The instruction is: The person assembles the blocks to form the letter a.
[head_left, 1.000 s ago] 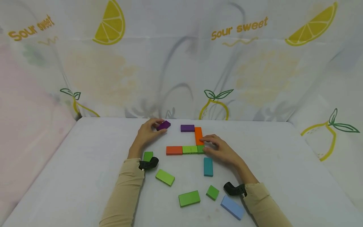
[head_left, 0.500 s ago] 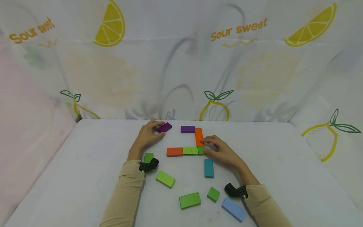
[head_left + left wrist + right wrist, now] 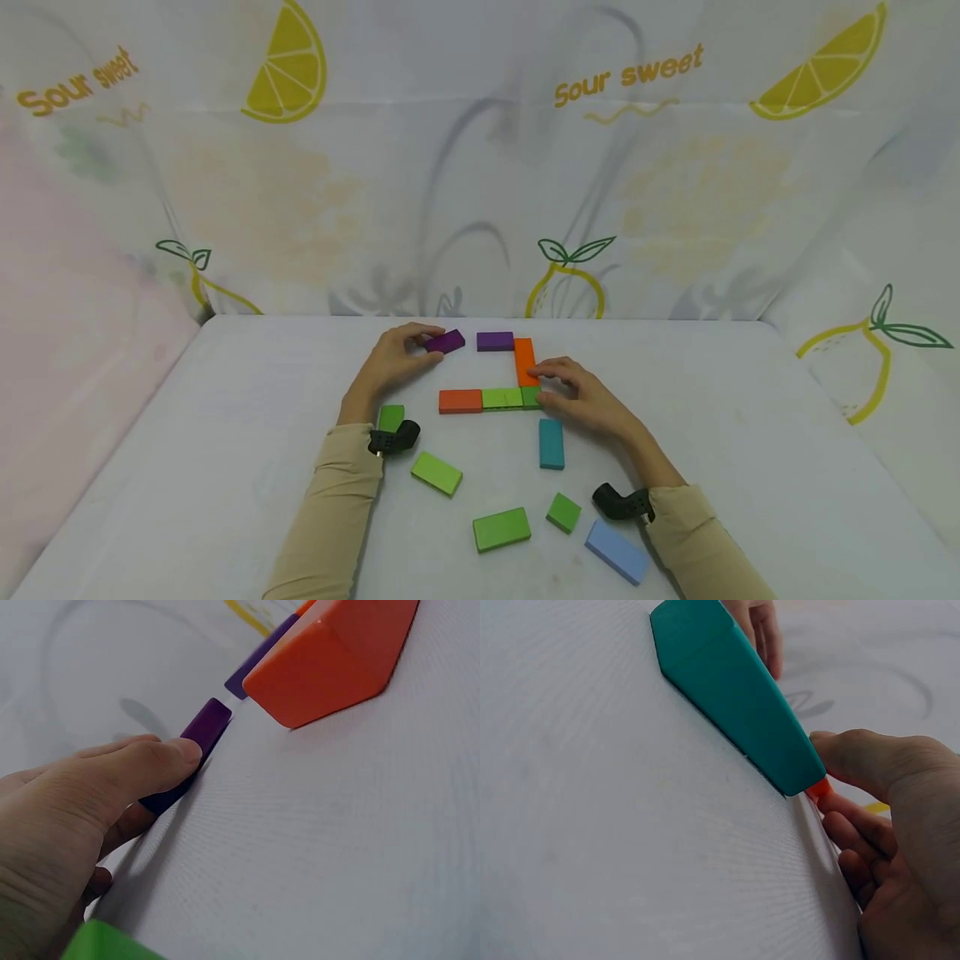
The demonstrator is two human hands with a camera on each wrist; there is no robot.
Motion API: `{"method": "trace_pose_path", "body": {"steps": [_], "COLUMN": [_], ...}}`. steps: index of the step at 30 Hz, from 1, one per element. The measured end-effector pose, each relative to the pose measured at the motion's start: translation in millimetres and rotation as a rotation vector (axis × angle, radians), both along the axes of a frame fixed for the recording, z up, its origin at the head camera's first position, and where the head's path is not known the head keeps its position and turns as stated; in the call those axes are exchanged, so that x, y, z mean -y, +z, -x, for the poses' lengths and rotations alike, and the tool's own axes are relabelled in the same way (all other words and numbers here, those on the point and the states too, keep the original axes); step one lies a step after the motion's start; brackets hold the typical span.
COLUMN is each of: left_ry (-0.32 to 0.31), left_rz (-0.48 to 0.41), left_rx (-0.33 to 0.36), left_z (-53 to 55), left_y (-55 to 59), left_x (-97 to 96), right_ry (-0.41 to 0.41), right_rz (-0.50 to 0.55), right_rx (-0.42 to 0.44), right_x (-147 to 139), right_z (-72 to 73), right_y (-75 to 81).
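In the head view my left hand [image 3: 392, 362] pinches a dark purple block [image 3: 447, 342] between thumb and fingers, low over the table. To its right lies another purple block [image 3: 495, 342], apart from the held one and touching an upright-running orange block [image 3: 523, 358]. Below them a red-orange block [image 3: 461, 402], a light green block [image 3: 502, 398] and a small green block [image 3: 531, 397] form a row. My right hand [image 3: 588, 400] rests beside this layout, fingers loosely bent, index finger at the orange block and thumb by the small green one. The right wrist view partly hides that contact behind a teal block [image 3: 727, 690].
Nearer lie a light green block [image 3: 437, 474], a larger green block [image 3: 502, 530], a small green cube [image 3: 563, 512] and a light blue block [image 3: 617, 552]. Another green block [image 3: 392, 417] sits by the left wrist. A printed cloth [image 3: 480, 183] hangs behind the white table [image 3: 225, 467].
My left hand has moved slightly right with the purple block, which now lies closer to the other purple block and more nearly level. My right hand has stayed in place.
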State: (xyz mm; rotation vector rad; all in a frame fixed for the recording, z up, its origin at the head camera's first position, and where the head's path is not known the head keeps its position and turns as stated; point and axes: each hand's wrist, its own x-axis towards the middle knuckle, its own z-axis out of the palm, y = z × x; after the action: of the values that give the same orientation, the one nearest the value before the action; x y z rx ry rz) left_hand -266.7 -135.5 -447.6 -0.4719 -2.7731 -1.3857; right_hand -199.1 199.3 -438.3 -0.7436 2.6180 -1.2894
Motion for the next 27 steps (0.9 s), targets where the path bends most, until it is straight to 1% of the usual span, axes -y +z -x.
{"method": "trace_pose_path", "body": {"steps": [3, 10, 17, 22, 27], "left_ry": [-0.009, -0.013, -0.025, -0.048, -0.062], "left_rz": [-0.005, -0.018, -0.037, -0.022, -0.029], "left_rx": [0.000, 0.003, 0.003, -0.020, -0.035], "left_z": [-1.0, -1.5, -2.6, -2.2, -1.9], "left_y": [0.2, 0.1, 3.1, 3.7, 2.8], "left_x": [-0.7, -1.5, -2.2, -3.8, -4.8], "right_ry": [0.000, 0.005, 0.007, 0.004, -0.005], "right_rz": [0.002, -0.012, 0.004, 0.012, -0.003], "right_rx": [0.003, -0.023, -0.010, -0.002, 0.000], "right_x": [0.1, -0.2, -0.1, 0.0, -0.2], "right_z": [-0.1, 0.7, 0.7, 0.2, 0.4], "right_y": [-0.7, -1.7, -1.5, -1.2, -1.2]}}
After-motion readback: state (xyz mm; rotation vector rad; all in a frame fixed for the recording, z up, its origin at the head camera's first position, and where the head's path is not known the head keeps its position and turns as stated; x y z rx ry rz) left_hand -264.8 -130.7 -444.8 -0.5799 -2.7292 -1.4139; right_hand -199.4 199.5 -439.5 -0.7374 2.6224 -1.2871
